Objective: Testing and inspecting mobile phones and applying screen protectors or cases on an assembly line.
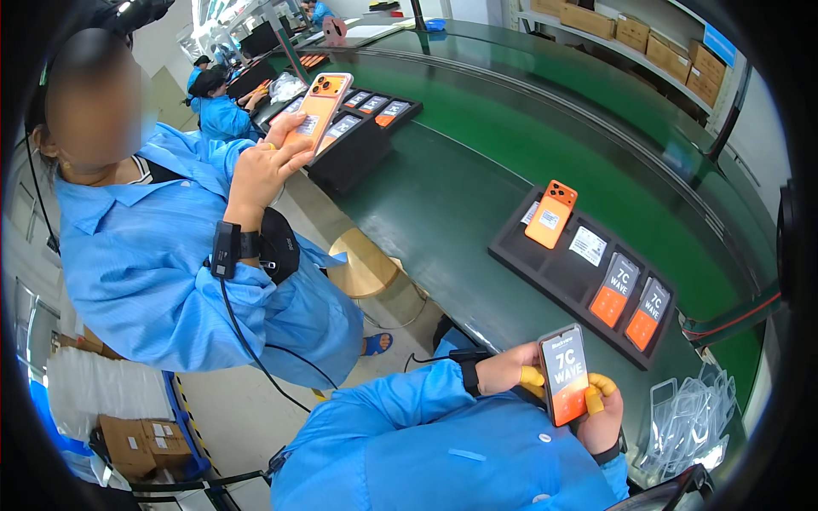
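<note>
My left hand (504, 370) and my right hand (601, 417) hold a smartphone (564, 375) upright between them, its grey-and-orange front facing up at me. Yellow finger cots cover some of my fingertips. The left hand grips one long edge and the right hand the lower opposite edge. Just beyond lies a black compartment tray (545, 274). Two phones (615, 289) with the same grey-and-orange front rest in its right part. An orange phone (552, 215) lies back up across its far left end, near a white label (588, 245).
Loose clear phone cases (688, 422) are heaped to my right on the green bench (452, 213). A co-worker in blue (187, 272) stands at left, holding an orange phone (322, 109) beside stacked black trays (358, 153). A round wooden stool (365, 264) stands below the bench.
</note>
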`<action>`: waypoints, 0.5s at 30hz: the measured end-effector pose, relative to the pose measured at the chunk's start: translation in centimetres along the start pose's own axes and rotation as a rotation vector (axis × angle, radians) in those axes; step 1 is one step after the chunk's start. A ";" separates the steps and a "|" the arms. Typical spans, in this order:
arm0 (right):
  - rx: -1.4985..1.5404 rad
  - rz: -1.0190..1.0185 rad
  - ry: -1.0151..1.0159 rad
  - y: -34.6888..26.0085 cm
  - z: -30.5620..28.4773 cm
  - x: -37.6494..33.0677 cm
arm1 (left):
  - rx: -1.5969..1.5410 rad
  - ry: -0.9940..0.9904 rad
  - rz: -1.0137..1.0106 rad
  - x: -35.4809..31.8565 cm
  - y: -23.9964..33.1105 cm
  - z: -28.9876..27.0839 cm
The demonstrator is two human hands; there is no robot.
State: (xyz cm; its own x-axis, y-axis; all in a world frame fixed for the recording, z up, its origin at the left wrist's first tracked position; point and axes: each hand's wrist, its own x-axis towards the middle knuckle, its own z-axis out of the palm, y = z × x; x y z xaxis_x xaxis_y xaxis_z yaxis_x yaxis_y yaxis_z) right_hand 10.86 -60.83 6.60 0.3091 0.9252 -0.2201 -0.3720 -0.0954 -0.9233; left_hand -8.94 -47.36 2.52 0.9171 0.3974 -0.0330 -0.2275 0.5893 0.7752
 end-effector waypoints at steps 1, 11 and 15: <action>-0.003 0.000 -0.004 0.1 -0.1 0.0 | 0.004 -0.030 -0.003 0.1 0.1 0.0; -0.664 -0.349 0.065 -1.7 0.5 -0.9 | 0.144 0.003 0.126 0.7 -0.7 1.2; -1.079 -0.455 0.005 -4.6 1.4 -0.7 | 0.059 -0.006 0.094 0.5 0.0 1.5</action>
State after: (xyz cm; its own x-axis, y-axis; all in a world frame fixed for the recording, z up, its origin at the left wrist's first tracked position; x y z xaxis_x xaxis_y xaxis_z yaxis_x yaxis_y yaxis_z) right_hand 11.14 -60.50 11.45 0.2271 0.9531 0.2003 0.7086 -0.0206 -0.7053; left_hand -8.01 -48.28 3.45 0.8947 0.4443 0.0452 -0.2929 0.5075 0.8104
